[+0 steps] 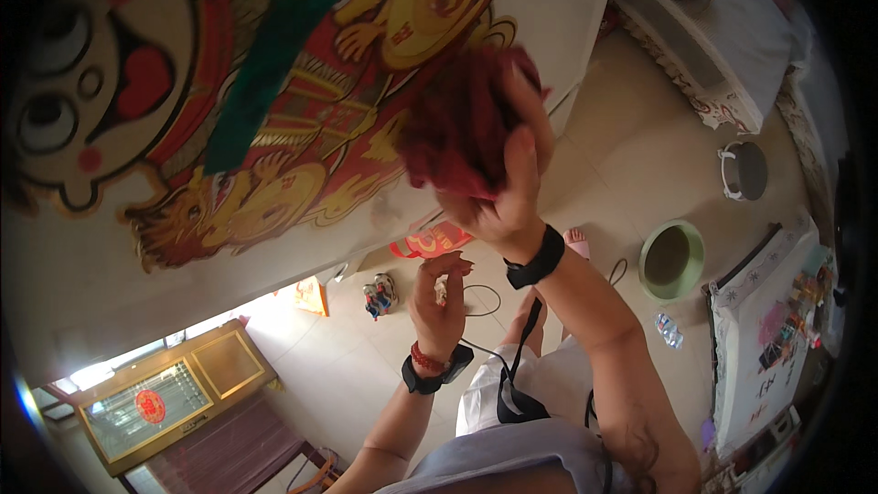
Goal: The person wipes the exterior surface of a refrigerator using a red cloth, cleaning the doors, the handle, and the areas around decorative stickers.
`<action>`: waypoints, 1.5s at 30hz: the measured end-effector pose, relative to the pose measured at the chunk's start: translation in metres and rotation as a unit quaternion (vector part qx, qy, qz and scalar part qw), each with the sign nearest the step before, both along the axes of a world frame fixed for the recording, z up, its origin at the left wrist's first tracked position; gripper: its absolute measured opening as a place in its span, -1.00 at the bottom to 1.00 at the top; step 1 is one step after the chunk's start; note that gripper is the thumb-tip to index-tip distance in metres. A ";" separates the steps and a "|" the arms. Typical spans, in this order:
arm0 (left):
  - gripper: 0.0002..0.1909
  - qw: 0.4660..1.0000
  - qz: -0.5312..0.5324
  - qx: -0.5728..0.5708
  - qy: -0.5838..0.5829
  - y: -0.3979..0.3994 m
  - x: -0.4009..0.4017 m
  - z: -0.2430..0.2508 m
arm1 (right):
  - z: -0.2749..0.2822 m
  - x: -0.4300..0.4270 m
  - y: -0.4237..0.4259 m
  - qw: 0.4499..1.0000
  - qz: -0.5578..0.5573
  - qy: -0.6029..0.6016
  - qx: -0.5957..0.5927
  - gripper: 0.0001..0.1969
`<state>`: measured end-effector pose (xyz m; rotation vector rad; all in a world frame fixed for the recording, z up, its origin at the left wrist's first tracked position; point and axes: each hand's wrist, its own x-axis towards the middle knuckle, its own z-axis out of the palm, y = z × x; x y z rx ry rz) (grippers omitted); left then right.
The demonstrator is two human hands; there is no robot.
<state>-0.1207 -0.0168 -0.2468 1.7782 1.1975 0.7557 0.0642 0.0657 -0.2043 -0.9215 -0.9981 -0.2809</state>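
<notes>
My right hand [511,165] grips a bunched dark red cloth [473,116] in front of a pale upright panel [384,213]; whether the cloth touches it I cannot tell. A large cutout decoration covers this panel, with a smiling cartoon face [103,82] and a red and gold costume [309,116]. Across the costume runs a dark green strip [274,75]. Lower down, below the panel's edge, my left hand [439,305] is raised with fingers curled and a gap to the thumb, holding nothing that I can make out.
On the tiled floor stand a green basin [672,261] of murky water, a round stool [744,171] and a pair of shoes [381,295]. A plastic bottle [669,331] lies by a covered table [758,363]. A cloth-covered sofa [727,34] and a wooden door [171,398] flank the room.
</notes>
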 end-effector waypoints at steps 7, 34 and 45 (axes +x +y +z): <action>-0.82 1.000 -0.001 -0.003 0.011 0.016 -0.052 0.004 | -0.022 -0.037 0.040 0.984 -0.166 -0.056 0.026 -0.55; -0.91 0.999 0.000 -0.042 0.013 0.002 -0.062 -0.052 | -0.055 0.025 0.039 0.986 -0.150 0.069 0.001 -0.50; -0.81 0.997 -0.064 0.049 -0.017 -0.013 0.033 -0.142 | -0.127 0.024 0.014 0.926 -0.016 -0.376 0.021 -0.74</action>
